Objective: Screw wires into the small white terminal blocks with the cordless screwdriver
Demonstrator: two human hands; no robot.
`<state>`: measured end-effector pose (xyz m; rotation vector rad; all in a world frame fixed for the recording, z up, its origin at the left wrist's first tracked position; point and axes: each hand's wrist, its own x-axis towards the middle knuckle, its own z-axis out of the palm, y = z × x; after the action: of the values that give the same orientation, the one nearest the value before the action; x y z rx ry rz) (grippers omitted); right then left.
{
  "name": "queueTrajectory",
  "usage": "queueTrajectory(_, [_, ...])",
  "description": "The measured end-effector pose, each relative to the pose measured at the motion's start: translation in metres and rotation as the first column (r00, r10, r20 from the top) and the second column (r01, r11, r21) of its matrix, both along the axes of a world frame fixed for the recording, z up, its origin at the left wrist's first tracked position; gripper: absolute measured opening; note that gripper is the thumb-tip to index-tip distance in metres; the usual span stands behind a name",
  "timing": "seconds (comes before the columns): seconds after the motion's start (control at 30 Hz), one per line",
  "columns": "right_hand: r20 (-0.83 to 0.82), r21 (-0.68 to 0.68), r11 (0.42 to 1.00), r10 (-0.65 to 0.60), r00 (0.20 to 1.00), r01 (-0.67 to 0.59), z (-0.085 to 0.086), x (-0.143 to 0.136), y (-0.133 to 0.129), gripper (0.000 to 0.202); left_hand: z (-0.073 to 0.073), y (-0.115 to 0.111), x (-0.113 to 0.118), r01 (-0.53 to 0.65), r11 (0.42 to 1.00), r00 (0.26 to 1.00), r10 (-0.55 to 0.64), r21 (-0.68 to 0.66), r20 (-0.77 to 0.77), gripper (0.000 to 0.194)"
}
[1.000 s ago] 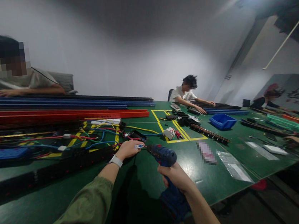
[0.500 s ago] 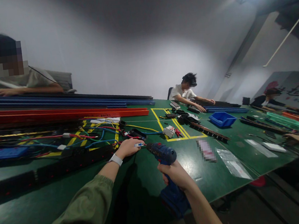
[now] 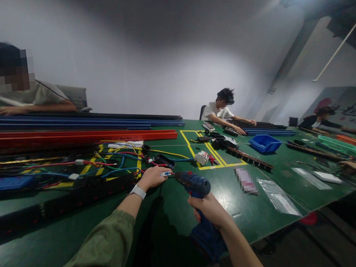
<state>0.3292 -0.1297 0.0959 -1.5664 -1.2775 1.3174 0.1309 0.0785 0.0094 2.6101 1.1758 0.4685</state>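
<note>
A blue cordless drill (image 3: 196, 185) is gripped in the right hand (image 3: 210, 209), its fingers wrapped around the handle, and is held above the near edge of the green worktop (image 3: 239, 220). Its chuck is pointed toward a small white-and-blue component (image 3: 165, 174), which is held in from that edge by the closed fingers of the left hand (image 3: 152, 177). Whether the bit is seated in the component cannot be told. A pale-banded watch (image 3: 138, 192) is worn on the left wrist.

Beside the left hand, a long black strip (image 3: 89, 199) is laid out toward the worktop's left end. Beyond it, coloured wires (image 3: 175, 153) are spread, and a red channel (image 3: 69, 136) and blue rails (image 3: 67, 121) are stacked nearer the far edge. To the right, a white terminal block (image 3: 202, 158) is placed within yellow tape lines (image 3: 233, 165), and farther right a blue bin (image 3: 265, 144) is set. A clear plastic bag (image 3: 277, 197) is left near the worktop's near edge. At the far edge, a co-worker (image 3: 222, 109) is seated.
</note>
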Motion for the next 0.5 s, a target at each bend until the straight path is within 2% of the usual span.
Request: queueTrajectory(0.5, [-0.025, -0.006, 1.000, -0.019, 1.000, 0.019, -0.0011, -0.0010, -0.0016, 0.011, 0.0039, -0.0024, -0.0002, -0.013, 0.999, 1.000, 0.013, -0.047, -0.005, 0.038])
